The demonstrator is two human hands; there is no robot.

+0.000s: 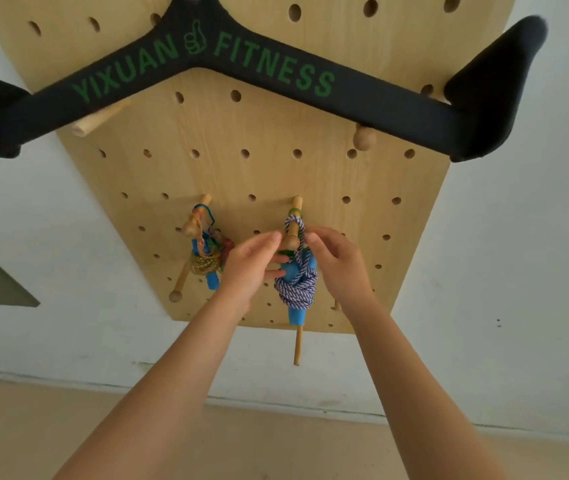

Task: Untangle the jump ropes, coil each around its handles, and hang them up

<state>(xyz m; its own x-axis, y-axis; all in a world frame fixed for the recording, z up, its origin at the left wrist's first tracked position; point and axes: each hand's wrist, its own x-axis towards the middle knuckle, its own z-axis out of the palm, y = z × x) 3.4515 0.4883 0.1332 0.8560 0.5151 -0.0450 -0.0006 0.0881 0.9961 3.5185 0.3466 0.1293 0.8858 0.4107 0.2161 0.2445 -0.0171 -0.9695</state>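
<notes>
A purple-and-white jump rope (296,289), coiled around its blue handles, hangs from a wooden peg (291,233) on the pegboard (265,174) by a loop over the peg. My right hand (336,268) pinches that loop just right of the peg. Left of the bundle, my left hand (252,268) has its fingers touching the blue handles near the peg's knob. A second coiled rope (205,259), yellow and multicoloured with blue handles, hangs from the peg (195,220) to the left, untouched.
A black padded bar (276,74) with green lettering rests on upper pegs above my hands. More wooden pegs (297,344) stick out below the bundles. White wall surrounds the board; the tan floor (68,438) lies below.
</notes>
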